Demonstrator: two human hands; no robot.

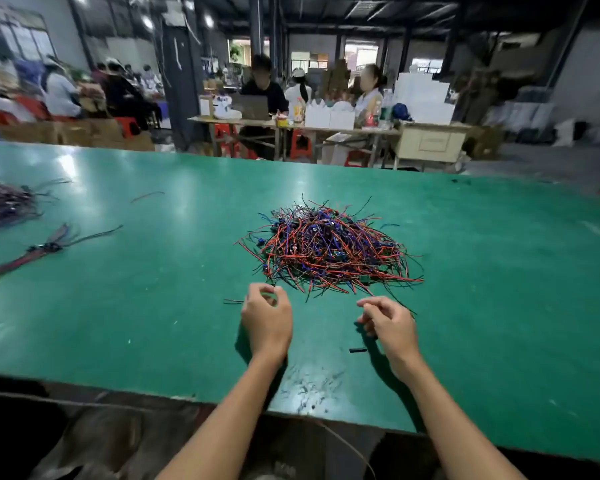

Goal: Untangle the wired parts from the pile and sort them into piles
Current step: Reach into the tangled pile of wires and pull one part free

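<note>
Head view: green table (153,306) with a tangled pile of wired parts (329,247) at centre, red, blue and black leads sticking out all round, small dark components mixed in.

Left hand (266,318) just at the near-left edge of the pile, fingers curled, thumb and forefinger closing toward each other. A thin wire (232,301) pokes out to its left, so the grip looks pinched on that wire, though the contact itself is hidden behind the fingers.

Right hand (388,322) near the pile's near-right edge, fingers loosely curled over the table. A dark strand runs by its fingertips; can't tell whether the grip has hold of it or of nothing.

Short black piece (357,350) lies loose on the table between the two wrists, apart from the pile.

Far left: a sorted bundle (32,252) of red and dark leads laid roughly parallel, well apart from the pile. Beyond it, at the left edge, a second heap (4,202), blurred. One stray wire (148,196) between that heap and the centre.

Scuffed, scratched patch on the table surface near the front edge.

Background: other people seated at benches, white boxes (329,116), red stools.
</note>
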